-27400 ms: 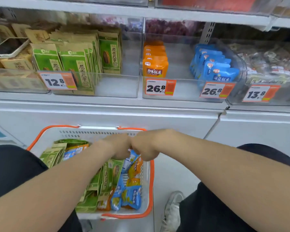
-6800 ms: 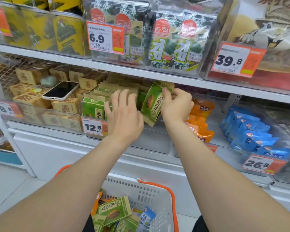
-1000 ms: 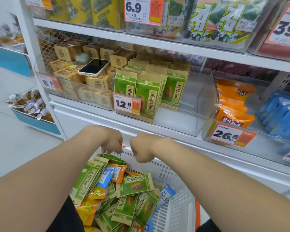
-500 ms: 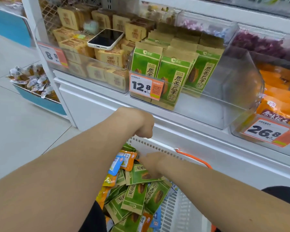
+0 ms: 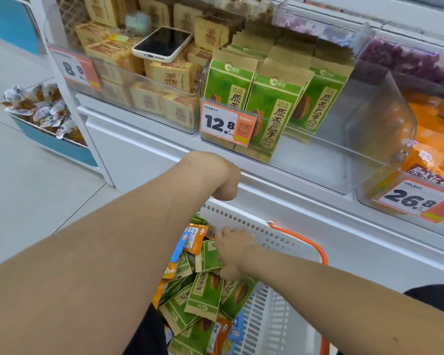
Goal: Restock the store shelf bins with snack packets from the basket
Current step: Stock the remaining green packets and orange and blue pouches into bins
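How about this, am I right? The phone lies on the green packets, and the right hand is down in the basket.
Not quite. The head view shows the phone lying on the tan packets, not the green packets. The right hand is down in the basket.

Green-and-tan packets (image 5: 205, 290), white slotted basket (image 5: 267, 319), orange handle (image 5: 315, 249), orange-white price tag (image 5: 227, 125)

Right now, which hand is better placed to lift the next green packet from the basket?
Right. The right hand is down in the basket, fingers gripping a green packet. The left hand is a curled fist above the rim, touching no packet.
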Demonstrator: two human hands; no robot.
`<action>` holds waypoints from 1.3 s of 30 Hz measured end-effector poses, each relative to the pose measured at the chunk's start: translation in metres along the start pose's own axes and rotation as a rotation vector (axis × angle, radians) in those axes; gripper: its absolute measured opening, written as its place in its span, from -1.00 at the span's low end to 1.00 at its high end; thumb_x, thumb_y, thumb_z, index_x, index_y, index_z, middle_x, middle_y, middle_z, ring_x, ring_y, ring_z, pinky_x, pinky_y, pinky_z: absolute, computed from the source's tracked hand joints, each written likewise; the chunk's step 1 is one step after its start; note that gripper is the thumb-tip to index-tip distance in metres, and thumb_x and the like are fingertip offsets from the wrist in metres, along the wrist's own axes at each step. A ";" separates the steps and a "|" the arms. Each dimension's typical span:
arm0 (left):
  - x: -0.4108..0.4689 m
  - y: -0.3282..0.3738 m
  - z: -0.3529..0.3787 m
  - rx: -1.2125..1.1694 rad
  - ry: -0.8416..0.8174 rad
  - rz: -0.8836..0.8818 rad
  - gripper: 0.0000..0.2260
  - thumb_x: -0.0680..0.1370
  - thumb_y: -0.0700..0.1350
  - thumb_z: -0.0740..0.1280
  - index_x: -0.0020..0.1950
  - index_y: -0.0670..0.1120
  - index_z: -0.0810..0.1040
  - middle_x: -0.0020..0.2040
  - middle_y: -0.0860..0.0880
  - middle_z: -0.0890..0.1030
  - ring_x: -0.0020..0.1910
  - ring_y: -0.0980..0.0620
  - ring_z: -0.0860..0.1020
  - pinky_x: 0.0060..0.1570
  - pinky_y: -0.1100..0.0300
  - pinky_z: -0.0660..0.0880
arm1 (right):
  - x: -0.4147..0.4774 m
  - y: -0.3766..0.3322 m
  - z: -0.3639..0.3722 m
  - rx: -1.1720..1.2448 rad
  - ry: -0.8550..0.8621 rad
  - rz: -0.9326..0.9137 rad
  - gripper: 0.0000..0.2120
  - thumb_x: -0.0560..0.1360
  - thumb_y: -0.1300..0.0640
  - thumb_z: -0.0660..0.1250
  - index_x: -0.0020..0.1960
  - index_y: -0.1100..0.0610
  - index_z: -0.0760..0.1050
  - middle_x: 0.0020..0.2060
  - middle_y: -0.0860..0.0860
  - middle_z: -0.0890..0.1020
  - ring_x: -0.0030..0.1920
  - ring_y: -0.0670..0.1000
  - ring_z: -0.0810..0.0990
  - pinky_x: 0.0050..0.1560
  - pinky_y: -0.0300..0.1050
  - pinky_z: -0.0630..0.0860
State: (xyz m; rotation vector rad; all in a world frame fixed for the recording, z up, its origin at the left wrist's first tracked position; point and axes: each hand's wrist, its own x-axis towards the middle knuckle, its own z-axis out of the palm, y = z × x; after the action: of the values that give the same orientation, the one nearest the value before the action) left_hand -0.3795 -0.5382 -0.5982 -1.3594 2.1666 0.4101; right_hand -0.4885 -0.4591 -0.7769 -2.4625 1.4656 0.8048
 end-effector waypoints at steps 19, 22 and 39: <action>-0.051 0.011 -0.014 -0.787 0.305 -0.202 -0.30 0.67 0.35 0.07 0.12 -0.30 0.57 -0.14 -0.23 0.69 -0.43 -0.12 0.65 -0.44 0.16 0.54 | -0.103 0.020 -0.086 1.019 0.885 0.315 -0.33 0.31 -0.38 0.40 0.08 0.01 0.15 -0.32 -0.01 0.64 -0.39 0.10 0.64 -0.32 0.12 0.61; -0.056 0.020 -0.023 -1.010 0.621 0.058 -0.43 0.64 0.25 0.31 -0.07 -0.29 0.65 -0.39 -0.20 0.65 -0.47 -0.09 0.60 -0.53 0.19 0.47 | -0.119 0.026 -0.106 1.170 1.024 0.401 -0.27 0.28 -0.48 0.45 0.07 -0.03 0.16 -0.24 -0.08 0.66 -0.26 -0.01 0.67 -0.24 0.11 0.62; -0.058 0.063 -0.054 -1.089 1.406 0.308 -0.70 0.68 0.11 0.34 -0.15 -0.05 0.57 -0.29 0.03 0.62 -0.29 0.08 0.56 -0.28 0.09 0.43 | -0.175 0.108 -0.194 1.239 1.451 0.235 -0.81 0.56 -0.02 0.40 -0.12 0.04 0.72 -0.28 -0.11 0.73 -0.19 -0.06 0.70 -0.06 0.07 0.65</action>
State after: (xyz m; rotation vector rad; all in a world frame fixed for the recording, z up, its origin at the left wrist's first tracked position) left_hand -0.4318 -0.4961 -0.5227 -2.3063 3.5658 1.0974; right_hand -0.5755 -0.4576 -0.5079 -1.5670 1.5980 -1.7418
